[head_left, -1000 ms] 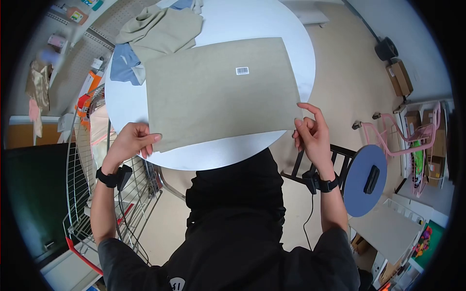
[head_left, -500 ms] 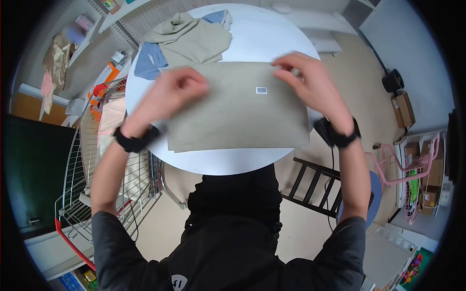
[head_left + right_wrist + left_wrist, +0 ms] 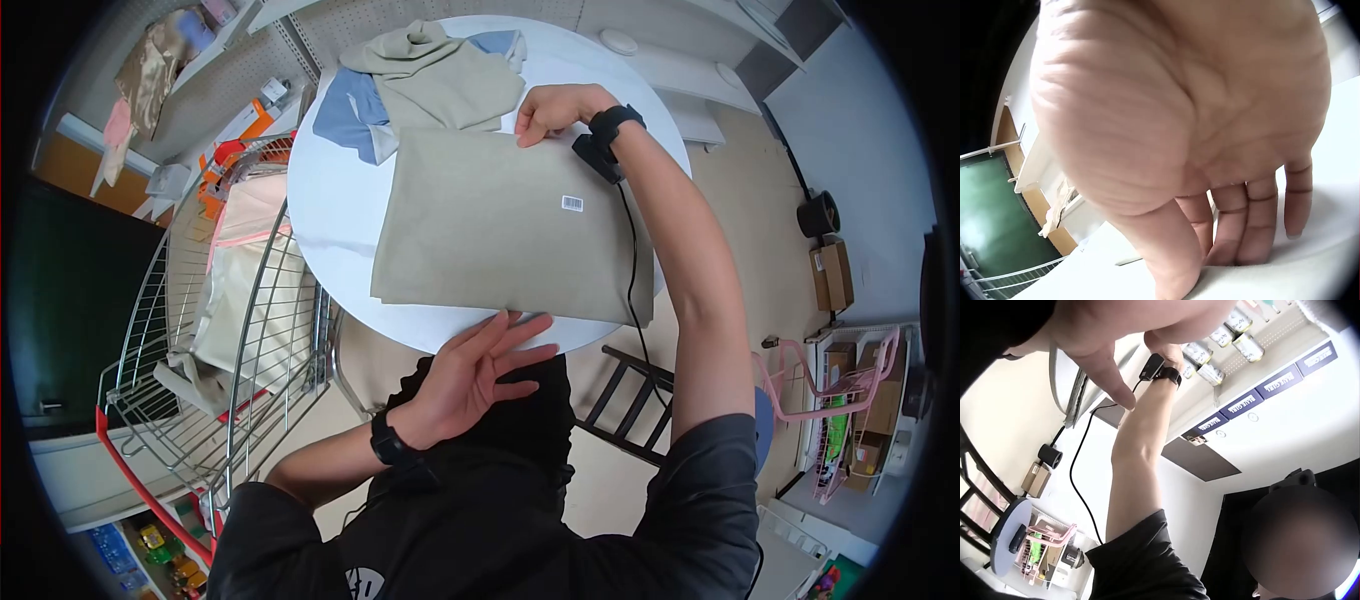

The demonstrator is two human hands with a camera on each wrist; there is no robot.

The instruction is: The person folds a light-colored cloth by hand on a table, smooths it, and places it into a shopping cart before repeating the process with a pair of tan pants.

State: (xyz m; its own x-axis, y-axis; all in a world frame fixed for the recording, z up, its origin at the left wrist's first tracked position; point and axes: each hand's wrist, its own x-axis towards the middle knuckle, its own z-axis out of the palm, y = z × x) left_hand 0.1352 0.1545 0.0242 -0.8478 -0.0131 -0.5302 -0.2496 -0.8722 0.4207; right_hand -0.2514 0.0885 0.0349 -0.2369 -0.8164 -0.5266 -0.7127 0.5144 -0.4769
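A folded khaki cloth with a white barcode label lies flat on the white round table. My right hand reaches across to its far edge, thumb and curled fingers pinching the fabric there. In the right wrist view the right thumb presses at the cloth's edge opposite the fingers. At the near edge of the cloth is my left hand, palm turned up and fingers spread, fingertips close to the hem. Nothing shows in its grasp.
Behind the cloth lies a crumpled khaki and blue garment. A wire shopping cart holding fabrics stands at the left against the table. A black step stool sits at the front right. The right wrist camera's cable trails over the cloth.
Both hands left the near corners of the cloth and passed over it. The right now pinches the far edge; the left came back to the near edge, palm up.
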